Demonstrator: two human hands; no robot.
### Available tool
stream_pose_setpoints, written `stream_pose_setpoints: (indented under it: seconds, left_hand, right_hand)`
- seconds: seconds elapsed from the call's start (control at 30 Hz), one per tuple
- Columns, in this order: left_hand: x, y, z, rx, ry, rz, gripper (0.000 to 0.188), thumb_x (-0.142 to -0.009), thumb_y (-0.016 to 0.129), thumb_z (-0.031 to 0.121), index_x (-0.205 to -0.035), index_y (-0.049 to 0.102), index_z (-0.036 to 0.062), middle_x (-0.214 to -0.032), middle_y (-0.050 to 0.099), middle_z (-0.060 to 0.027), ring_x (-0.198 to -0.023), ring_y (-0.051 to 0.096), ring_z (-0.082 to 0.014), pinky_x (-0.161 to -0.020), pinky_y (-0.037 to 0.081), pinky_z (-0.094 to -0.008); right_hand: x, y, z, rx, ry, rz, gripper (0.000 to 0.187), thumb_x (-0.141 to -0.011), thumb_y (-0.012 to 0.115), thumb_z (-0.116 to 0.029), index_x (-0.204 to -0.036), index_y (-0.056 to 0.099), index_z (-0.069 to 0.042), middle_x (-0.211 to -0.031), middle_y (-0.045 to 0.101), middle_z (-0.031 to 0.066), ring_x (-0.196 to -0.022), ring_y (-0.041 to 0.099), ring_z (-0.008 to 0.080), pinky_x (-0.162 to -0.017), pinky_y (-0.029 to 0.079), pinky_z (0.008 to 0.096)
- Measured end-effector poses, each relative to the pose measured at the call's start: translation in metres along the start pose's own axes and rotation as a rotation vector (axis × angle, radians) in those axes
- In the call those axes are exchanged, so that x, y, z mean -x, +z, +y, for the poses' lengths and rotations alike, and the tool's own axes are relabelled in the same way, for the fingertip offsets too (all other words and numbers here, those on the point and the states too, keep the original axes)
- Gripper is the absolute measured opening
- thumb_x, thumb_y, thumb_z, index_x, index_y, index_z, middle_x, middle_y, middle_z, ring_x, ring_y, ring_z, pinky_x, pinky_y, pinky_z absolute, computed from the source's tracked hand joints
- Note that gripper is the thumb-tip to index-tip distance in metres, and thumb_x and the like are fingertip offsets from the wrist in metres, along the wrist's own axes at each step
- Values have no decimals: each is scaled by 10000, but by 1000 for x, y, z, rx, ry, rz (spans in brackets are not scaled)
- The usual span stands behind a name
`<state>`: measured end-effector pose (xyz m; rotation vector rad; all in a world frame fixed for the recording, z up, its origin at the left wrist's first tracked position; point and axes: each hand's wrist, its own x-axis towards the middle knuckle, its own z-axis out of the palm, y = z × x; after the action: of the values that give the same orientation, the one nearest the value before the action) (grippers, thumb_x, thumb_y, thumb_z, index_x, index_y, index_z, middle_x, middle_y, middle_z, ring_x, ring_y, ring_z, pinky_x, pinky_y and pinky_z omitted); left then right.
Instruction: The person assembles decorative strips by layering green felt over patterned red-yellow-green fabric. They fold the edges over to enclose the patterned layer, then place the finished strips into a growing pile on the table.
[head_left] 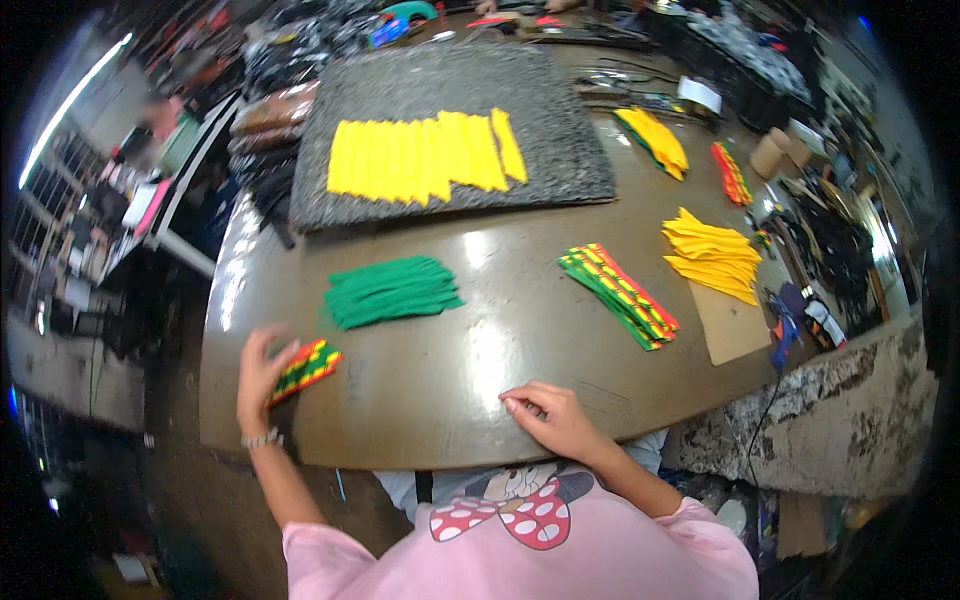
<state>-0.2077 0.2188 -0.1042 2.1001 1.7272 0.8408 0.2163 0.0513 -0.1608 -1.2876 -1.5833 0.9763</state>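
At the table's left edge, my left hand (262,382) curves beside a small stack of red, yellow and green patterned strips (308,368). Its fingers are apart and slightly blurred, with the palm side against the stack's near end. My right hand (556,421) rests low over the front of the table, its fingers closed in a pinch; anything between them is too small to make out. Beyond the left hand lies a pile of green fabric strips (392,291). More patterned strips (622,296) lie to the right, fanned over one another.
A dark grey felt-like board (440,85) at the back carries a row of yellow strips (400,160). On the right are yellow strips (712,255) on a tan card (733,325), another yellow-green bundle (655,140), blue-handled scissors (785,325) and brown spools (770,155).
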Motion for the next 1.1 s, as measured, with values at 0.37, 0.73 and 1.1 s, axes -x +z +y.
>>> stream_pose_setpoints:
  seconds: [0.37,0.73,1.1]
  left_hand:
    - [-86,93,96,-11,411,-360,351,-920,706,234,-1193,691,14,-1178,666,-193,-1111,629,-355,-986,487,-422]
    - [-91,104,89,-119,373,-288,247,-1005,601,215,-1119,674,8,-1120,689,-170,-1052,638,-350,-949,490,-404]
    - [7,71,155,59,663,427,259,-860,594,-29,-1092,674,53,-1008,675,-128,-945,649,-284,-846,520,-414]
  right_hand:
    - [1,2,-8,21,-22,25,164,-954,653,-91,-1074,719,-1,-945,698,134,-780,690,218,-664,572,318]
    - [5,4,-2,38,-102,25,194,-976,629,-150,-1075,711,-4,-920,674,174,-838,671,330,-764,540,395]
    - [6,-1,1,-352,74,-60,303,-999,616,-170,-1241,644,9,-996,698,135,-896,691,243,-793,566,347]
